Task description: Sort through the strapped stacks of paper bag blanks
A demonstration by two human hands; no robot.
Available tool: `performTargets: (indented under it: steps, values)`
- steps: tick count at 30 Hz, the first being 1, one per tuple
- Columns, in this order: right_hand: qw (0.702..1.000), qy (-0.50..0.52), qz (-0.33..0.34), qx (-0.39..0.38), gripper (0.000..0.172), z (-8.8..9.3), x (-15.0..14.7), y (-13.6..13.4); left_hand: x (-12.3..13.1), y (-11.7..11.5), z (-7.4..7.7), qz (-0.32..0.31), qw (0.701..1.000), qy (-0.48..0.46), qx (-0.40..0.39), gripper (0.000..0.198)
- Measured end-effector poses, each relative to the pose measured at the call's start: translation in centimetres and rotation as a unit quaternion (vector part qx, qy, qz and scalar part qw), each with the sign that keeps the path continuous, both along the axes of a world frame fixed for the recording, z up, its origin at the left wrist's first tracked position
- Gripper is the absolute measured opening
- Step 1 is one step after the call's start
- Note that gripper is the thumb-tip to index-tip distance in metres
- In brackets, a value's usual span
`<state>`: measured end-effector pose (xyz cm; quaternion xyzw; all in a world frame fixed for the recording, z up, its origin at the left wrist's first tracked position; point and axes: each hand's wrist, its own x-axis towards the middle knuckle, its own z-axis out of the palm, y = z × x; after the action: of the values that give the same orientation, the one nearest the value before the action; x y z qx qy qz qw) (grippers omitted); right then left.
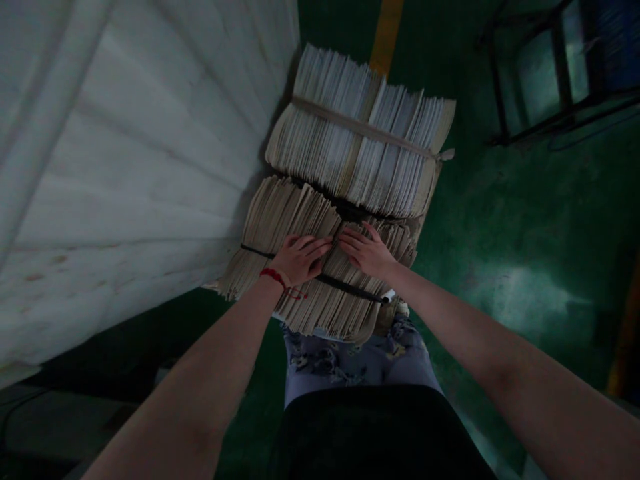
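Okay, tan paper bundle [333,312], mid-frame, black strap [350,288] around it. Left hand [301,258] and right hand [369,254] on top, fingers [320,246] outstretched, slightly apart. Second paper bundle [325,150] just above; green floor [500,233] at right.

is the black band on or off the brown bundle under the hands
On: the black band crosses the brown bundle, visible on either side of the left hand.
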<state>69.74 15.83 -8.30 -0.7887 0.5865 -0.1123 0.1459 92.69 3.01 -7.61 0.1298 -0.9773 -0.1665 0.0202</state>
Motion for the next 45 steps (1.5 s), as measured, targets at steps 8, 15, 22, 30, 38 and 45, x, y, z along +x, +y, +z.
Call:
performTargets:
  steps: [8,15,22,30,38,45]
  values:
    - [0.998,-0.018,-0.057,-0.004,0.037,0.5,1.6,-1.2,0.0,-0.1,0.2,-0.011,1.000,0.003,-0.022,0.044]
    - [0.997,-0.024,-0.063,-0.028,0.030,0.2,1.2,-0.4,-0.1,0.0,0.5,-0.005,0.999,0.020,-0.025,0.041]
    - [0.997,-0.031,-0.064,-0.029,0.035,-0.4,0.6,0.2,0.0,0.0,0.4,0.003,1.000,0.020,-0.009,0.042]
    - [0.999,-0.017,-0.042,-0.027,0.037,-0.4,0.5,0.2,0.1,-0.1,0.2,0.005,1.000,0.030,-0.004,0.042]
    - [1.000,-0.007,-0.013,-0.020,0.038,-0.3,0.4,0.1,0.3,-0.2,-0.4,0.006,0.999,0.036,0.002,0.047]
    - [1.000,-0.004,-0.017,-0.011,0.041,0.0,0.5,0.1,0.3,-0.2,-0.4,0.012,0.999,0.032,0.009,0.048]
